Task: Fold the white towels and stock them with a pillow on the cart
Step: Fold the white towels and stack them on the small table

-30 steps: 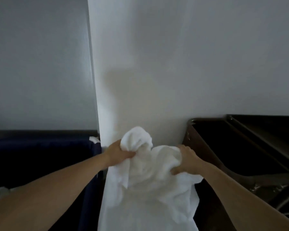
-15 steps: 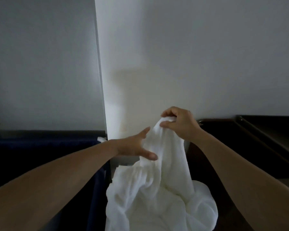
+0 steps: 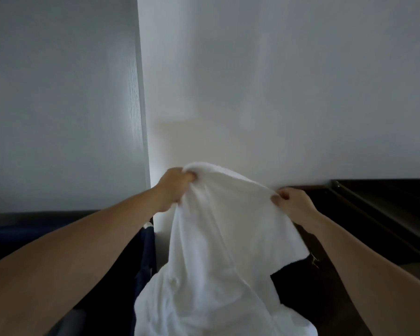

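A white towel [image 3: 216, 243] hangs in front of me, held up by its top edge and drooping in loose folds to the bottom of the view. My left hand [image 3: 174, 187] grips the upper left part of that edge with curled fingers. Further right and slightly lower, my right hand [image 3: 292, 201] pinches the edge between thumb and fingers. The stretch of towel between the two hands is pulled fairly taut. No pillow is in view.
A white wall [image 3: 277, 93] stands close ahead, with a grey panel [image 3: 58, 105] to its left. A dark blue fabric bin [image 3: 147, 248] sits at the lower left. Dark brown shelves [image 3: 374, 214] of a cart or cabinet run along the right.
My left hand has gone from touching the towel open-handed to gripping its top edge. My right hand slid right and down along the edge, spreading the towel wider between the hands.
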Tool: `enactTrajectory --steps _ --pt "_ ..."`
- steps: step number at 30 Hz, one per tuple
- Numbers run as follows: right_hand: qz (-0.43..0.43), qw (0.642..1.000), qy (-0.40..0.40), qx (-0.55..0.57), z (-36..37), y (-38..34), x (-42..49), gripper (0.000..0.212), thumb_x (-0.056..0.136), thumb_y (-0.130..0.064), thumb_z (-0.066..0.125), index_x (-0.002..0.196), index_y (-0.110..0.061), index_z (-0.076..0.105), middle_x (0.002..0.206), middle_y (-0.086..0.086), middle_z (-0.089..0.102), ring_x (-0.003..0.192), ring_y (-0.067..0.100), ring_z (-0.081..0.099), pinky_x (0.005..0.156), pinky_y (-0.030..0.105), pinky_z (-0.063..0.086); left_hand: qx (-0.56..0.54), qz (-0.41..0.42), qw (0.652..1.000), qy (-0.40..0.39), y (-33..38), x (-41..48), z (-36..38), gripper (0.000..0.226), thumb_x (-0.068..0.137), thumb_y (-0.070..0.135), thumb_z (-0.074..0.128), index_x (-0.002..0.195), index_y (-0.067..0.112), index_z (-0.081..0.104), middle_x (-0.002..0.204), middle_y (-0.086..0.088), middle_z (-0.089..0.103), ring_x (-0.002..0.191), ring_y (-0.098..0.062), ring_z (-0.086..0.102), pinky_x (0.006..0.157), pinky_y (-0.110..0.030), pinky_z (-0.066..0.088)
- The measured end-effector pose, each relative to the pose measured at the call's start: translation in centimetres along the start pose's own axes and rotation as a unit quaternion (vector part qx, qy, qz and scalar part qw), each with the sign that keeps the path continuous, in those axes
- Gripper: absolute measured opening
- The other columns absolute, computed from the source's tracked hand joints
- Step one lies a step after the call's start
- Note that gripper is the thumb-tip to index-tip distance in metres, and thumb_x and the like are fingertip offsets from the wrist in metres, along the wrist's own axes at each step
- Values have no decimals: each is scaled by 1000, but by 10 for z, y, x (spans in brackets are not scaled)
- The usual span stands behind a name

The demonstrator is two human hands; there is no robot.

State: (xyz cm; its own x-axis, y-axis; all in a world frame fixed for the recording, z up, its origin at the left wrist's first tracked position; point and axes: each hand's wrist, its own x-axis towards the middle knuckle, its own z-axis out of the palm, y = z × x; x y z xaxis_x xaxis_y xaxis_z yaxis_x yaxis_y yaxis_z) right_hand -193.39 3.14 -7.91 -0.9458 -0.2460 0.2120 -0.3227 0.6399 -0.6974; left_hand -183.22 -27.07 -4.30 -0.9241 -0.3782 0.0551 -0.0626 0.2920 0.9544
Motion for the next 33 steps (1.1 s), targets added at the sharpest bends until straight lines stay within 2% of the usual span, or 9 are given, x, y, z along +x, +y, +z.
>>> enactTrajectory --steps 3,7,9,12,16,19,22,30,33 --pt "-39 995 49 75 -9 -29 1 11 96 -35 61 87 -35 68 77 -13 69 73 5 65 55 18 46 256 -52 945 -196 -14 -9 1 32 81 29 72 111 25 60 106 1 68 92 -21 67 69 -31 53" --pt "-161 986 -4 40 1 -75 -7 25 94 -30 65 79 -49 65 81 -33 67 83 -12 60 69 4 41 196 52 954 -219 3 -21 39 96 75 43 84 151 26 29 137 5 51 121 -17 53 99 -31 44" --pt "-201 979 -35 -6 7 -82 -11 23 94 -35 65 81 -54 65 88 -31 68 92 -6 62 82 13 45 245 133 946 -166 19 -20 55 61 85 37 74 138 22 48 115 4 61 108 -19 58 83 -25 43" --pt "-191 980 -52 -30 3 -69 -10 22 86 -42 71 73 -58 63 85 -30 66 85 -7 60 73 15 44 368 250 892 -82 37 -18 51 15 94 25 57 101 16 67 96 -1 66 97 -24 61 77 -31 45" --pt "-122 989 -33 -75 -10 -35 -6 11 90 -36 69 79 -34 67 71 -10 66 73 17 65 61 28 44 320 265 909 26 48 -12 18 11 88 24 56 78 25 60 81 9 64 82 -19 60 68 -31 46" --pt "-118 992 7 -46 -22 -30 -5 17 95 -34 65 103 -23 76 82 -16 68 78 6 63 65 21 46 441 217 870 24 39 -3 5 3 85 24 59 83 24 56 82 9 58 80 -19 57 64 -29 40" --pt "-106 990 77 57 -31 -44 -1 9 88 -37 73 94 -30 76 81 -24 69 77 -5 63 65 11 45 522 132 842 -2 15 4 1 13 81 19 61 86 20 50 90 3 55 86 -22 56 67 -29 42" --pt "-63 965 209 146 -48 -51 1 13 81 -35 81 75 -33 69 80 -19 69 68 -10 62 51 3 41 454 59 886 74 -39 12 -30 4 86 13 58 87 15 56 87 0 57 81 -22 54 66 -29 41" --pt "24 932 265 247 -53 -40 3 16 80 -35 82 84 -22 74 84 -10 71 74 3 66 59 15 47 406 37 905 124 -51 10 -44 12 89 15 60 78 17 56 78 -1 59 76 -24 56 65 -31 45"
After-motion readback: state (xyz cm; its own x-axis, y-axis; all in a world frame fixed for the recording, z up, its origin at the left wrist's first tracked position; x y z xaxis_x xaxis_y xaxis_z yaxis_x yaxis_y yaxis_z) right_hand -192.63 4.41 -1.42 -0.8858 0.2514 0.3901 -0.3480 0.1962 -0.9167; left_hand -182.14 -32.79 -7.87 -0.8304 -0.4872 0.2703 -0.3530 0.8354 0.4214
